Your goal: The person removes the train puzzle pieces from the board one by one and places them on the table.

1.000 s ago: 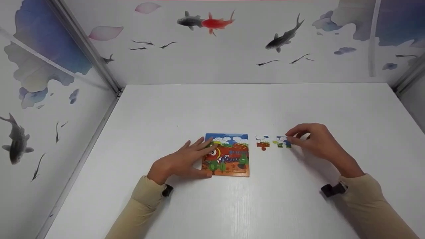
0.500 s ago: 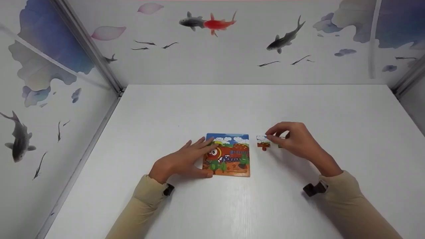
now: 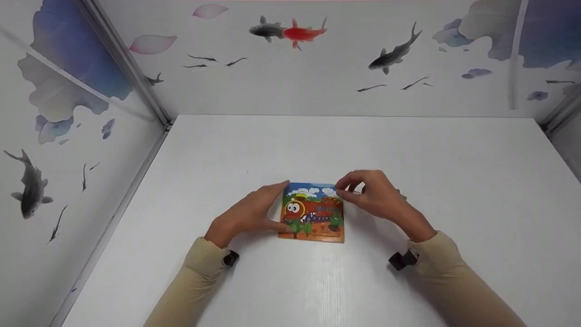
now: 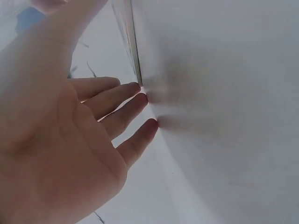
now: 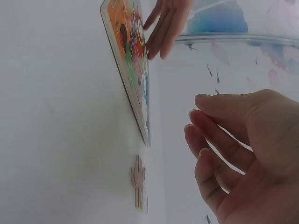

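Note:
A square jigsaw puzzle (image 3: 317, 215) with a red train picture lies flat on the white table. My left hand (image 3: 245, 213) rests along its left side, fingers straight toward the top left corner and thumb at the lower left. In the left wrist view the fingertips (image 4: 152, 123) touch down beside the puzzle's edge. My right hand (image 3: 379, 195) is over the top right corner, its fingers bent loosely. The right wrist view shows nothing between those fingers (image 5: 224, 144), raised above the table. Loose jigsaw pieces (image 5: 138, 182) lie right of the puzzle, mostly hidden by the right hand in the head view.
The white tabletop (image 3: 290, 281) surrounds the puzzle. A white back wall (image 3: 313, 91) and a left wall (image 3: 68, 181), both printed with fish and leaves, border the table. A dark wrist strap device (image 3: 401, 260) sits at the right sleeve.
My right hand has moved left, from the far loose piece past the nearer one to the puzzle's top right corner. My left fingers have slid off the puzzle's face to its left edge.

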{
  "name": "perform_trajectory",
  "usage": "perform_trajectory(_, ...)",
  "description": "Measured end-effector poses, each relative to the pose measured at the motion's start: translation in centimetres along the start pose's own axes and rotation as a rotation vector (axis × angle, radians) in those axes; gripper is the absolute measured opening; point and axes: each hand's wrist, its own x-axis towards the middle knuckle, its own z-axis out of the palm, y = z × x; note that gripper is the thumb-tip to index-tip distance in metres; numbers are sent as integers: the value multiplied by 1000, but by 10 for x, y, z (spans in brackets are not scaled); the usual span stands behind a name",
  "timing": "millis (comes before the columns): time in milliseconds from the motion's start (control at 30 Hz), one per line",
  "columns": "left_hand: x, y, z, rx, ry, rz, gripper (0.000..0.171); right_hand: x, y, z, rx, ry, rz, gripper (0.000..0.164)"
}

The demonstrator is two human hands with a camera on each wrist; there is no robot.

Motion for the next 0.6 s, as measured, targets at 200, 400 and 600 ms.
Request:
perform_trajectory(200, 1, -3, -1, -13, -20, -7, 118, 10, -9, 14, 19, -57, 14, 19)
perform_trajectory(400, 1, -5, 0, -2, -60, -20, 119, 19, -17, 30, 47, -149, 37, 23)
perform_trajectory(600, 0, -7, 1, -12, -60, -12, 119, 29, -25, 49, 71, -205, 42, 27)
